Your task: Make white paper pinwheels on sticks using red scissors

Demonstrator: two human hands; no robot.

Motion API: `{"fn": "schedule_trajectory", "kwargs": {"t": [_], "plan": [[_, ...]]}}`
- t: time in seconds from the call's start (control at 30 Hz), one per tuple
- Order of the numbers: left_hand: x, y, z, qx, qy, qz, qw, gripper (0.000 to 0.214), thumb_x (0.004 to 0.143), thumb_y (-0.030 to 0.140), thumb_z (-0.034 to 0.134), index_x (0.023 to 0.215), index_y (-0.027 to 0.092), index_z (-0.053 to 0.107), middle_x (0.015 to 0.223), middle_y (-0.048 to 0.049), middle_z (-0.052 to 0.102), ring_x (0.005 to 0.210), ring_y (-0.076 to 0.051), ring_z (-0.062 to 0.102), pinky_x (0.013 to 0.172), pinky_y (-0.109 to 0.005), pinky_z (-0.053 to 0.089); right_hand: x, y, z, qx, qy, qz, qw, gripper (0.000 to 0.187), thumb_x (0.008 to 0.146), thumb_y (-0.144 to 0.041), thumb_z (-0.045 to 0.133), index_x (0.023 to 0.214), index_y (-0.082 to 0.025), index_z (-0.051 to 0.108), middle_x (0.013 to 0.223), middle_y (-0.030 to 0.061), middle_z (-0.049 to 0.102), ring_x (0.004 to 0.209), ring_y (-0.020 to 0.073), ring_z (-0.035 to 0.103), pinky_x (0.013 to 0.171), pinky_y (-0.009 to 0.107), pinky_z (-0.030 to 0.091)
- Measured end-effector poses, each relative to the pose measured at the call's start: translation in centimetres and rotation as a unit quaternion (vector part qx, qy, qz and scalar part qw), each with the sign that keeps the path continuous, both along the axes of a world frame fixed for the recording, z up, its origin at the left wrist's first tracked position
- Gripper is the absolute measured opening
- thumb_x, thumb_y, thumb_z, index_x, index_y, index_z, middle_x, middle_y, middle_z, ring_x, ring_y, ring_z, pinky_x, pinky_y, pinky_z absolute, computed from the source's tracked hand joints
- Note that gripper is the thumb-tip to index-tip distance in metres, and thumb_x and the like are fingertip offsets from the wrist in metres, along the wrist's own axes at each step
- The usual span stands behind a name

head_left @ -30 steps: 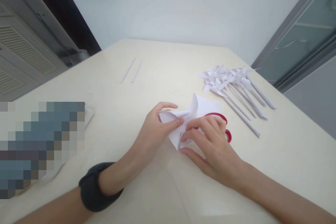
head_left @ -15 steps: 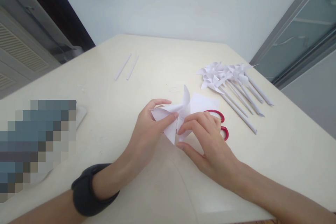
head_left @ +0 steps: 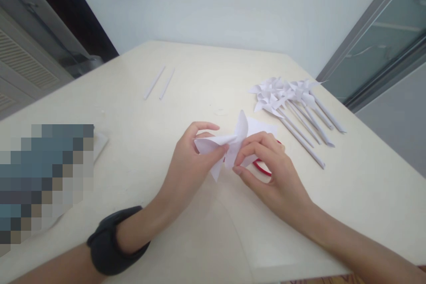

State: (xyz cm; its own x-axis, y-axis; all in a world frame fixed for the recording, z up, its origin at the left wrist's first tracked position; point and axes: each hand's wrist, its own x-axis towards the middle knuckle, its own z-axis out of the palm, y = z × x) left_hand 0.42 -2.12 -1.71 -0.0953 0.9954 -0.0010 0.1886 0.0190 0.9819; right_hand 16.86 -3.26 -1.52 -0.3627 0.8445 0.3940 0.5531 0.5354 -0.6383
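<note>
A white paper pinwheel [head_left: 216, 143], with some of its blades curled in, is held above the table between my hands. My left hand [head_left: 191, 164] is closed on it, the thumb pressing near its centre. The fingertips of my right hand [head_left: 266, 157] pinch the lower right blade by its edge. Behind my right hand lie red-handled scissors [head_left: 262, 168], mostly covered, and a white paper sheet [head_left: 262, 126].
Several finished paper pinwheels [head_left: 269, 97] on rolled paper sticks lie at the right. Two paper sticks [head_left: 155, 83] rest at the back left of the cream table [head_left: 199, 66]. A blurred-out object [head_left: 43, 177] is at the left edge.
The upright blade has shifted slightly right. My right hand has moved up with its thumb and fingers now together on the blade, and it covers more of the scissors.
</note>
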Motion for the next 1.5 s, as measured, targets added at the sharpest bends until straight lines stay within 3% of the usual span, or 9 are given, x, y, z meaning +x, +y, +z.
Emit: {"fn": "schedule_trajectory", "kwargs": {"t": [0.17, 0.27, 0.4, 0.73, 0.83, 0.97, 1.23, 1.37, 1.5], "plan": [[0.3, -0.5, 0.5, -0.001, 0.047, -0.035, 0.998, 0.031, 0.074, 0.031, 0.067, 0.101, 0.026, 0.053, 0.076, 0.0029, 0.065, 0.050, -0.009, 0.050, 0.043, -0.018, 0.034, 0.3, 0.7, -0.2, 0.068, -0.013, -0.077, 0.995, 0.008, 0.082, -0.019, 0.060, 0.082, -0.026, 0.064, 0.095, 0.0024, 0.053, 0.091, 0.0191, 0.050, 0.082, 0.039, 0.034], [0.4, -0.7, 0.4, -0.009, 0.056, -0.044, 0.997, 0.031, 0.075, 0.031, 0.066, 0.103, 0.027, 0.053, 0.063, 0.0058, 0.058, 0.045, -0.008, 0.045, 0.039, -0.018, 0.029, 0.3, 1.0, -0.3, 0.080, -0.021, -0.093, 0.992, 0.008, 0.081, -0.021, 0.062, 0.079, -0.027, 0.065, 0.093, 0.0022, 0.051, 0.088, 0.0184, 0.049, 0.083, 0.040, 0.033], [0.4, -0.7, 0.3, -0.013, 0.055, -0.046, 0.997, 0.030, 0.075, 0.030, 0.066, 0.102, 0.028, 0.054, 0.053, 0.0080, 0.048, 0.045, -0.009, 0.043, 0.039, -0.017, 0.029, 0.3, 1.1, -0.4, 0.073, -0.024, -0.094, 0.993, 0.007, 0.080, -0.020, 0.064, 0.079, -0.027, 0.065, 0.094, 0.0017, 0.051, 0.089, 0.0182, 0.048, 0.084, 0.040, 0.032], [0.0, -0.6, 0.2, -0.036, 0.017, -0.075, 0.996, 0.036, 0.073, 0.034, 0.067, 0.106, 0.029, 0.054, 0.062, 0.0044, 0.058, 0.053, -0.013, 0.050, 0.045, -0.019, 0.037, 0.6, 1.0, 0.0, 0.027, -0.001, -0.078, 0.997, 0.012, 0.078, -0.015, 0.063, 0.083, -0.024, 0.057, 0.094, 0.0011, 0.051, 0.091, 0.0176, 0.049, 0.079, 0.036, 0.038], [0.2, -0.5, 0.4, -0.047, -0.019, -0.088, 0.995, 0.038, 0.072, 0.034, 0.069, 0.106, 0.029, 0.053, 0.073, 0.0024, 0.065, 0.060, -0.013, 0.056, 0.050, -0.019, 0.041, 0.8, 1.0, 0.0, 0.028, 0.013, -0.084, 0.996, 0.016, 0.077, -0.015, 0.065, 0.084, -0.024, 0.053, 0.094, 0.0006, 0.050, 0.091, 0.0172, 0.049, 0.077, 0.034, 0.040], [0.1, -0.3, 0.1, -0.057, -0.024, -0.095, 0.994, 0.039, 0.072, 0.033, 0.068, 0.107, 0.027, 0.051, 0.065, 0.0046, 0.059, 0.057, -0.012, 0.054, 0.049, -0.019, 0.040, 0.9, 1.1, 0.0, 0.033, 0.007, -0.076, 0.997, 0.014, 0.077, -0.021, 0.067, 0.079, -0.023, 0.053, 0.093, 0.0012, 0.049, 0.091, 0.0179, 0.048, 0.076, 0.034, 0.039], [0.4, -0.4, 0.6, -0.075, 0.105, -0.125, 0.984, 0.046, 0.070, 0.027, 0.067, 0.111, 0.029, 0.046, 0.065, 0.0068, 0.055, 0.058, -0.012, 0.052, 0.052, -0.021, 0.040, 0.3, 0.4, -0.7, 0.210, -0.102, -0.045, 0.971, 0.003, 0.083, -0.026, 0.060, 0.083, -0.027, 0.064, 0.104, 0.0029, 0.051, 0.092, 0.0192, 0.045, 0.077, 0.038, 0.030], [1.0, -0.9, 1.3, -0.091, 0.131, -0.141, 0.977, 0.040, 0.074, 0.026, 0.061, 0.110, 0.029, 0.044, 0.068, 0.0058, 0.058, 0.061, -0.014, 0.055, 0.054, -0.023, 0.042, -0.1, 0.8, -1.2, 0.218, -0.149, -0.082, 0.961, 0.007, 0.084, -0.024, 0.059, 0.087, -0.025, 0.065, 0.111, 0.0044, 0.053, 0.095, 0.0213, 0.045, 0.078, 0.039, 0.028], [1.2, -1.2, 0.8, -0.052, 0.165, -0.150, 0.973, 0.037, 0.075, 0.022, 0.058, 0.109, 0.030, 0.045, 0.067, 0.0068, 0.059, 0.060, -0.014, 0.056, 0.053, -0.023, 0.041, -0.3, 1.0, -1.2, 0.219, -0.143, -0.092, 0.961, 0.008, 0.083, -0.024, 0.059, 0.089, -0.024, 0.065, 0.109, 0.0045, 0.056, 0.093, 0.0209, 0.046, 0.078, 0.038, 0.028]]}}
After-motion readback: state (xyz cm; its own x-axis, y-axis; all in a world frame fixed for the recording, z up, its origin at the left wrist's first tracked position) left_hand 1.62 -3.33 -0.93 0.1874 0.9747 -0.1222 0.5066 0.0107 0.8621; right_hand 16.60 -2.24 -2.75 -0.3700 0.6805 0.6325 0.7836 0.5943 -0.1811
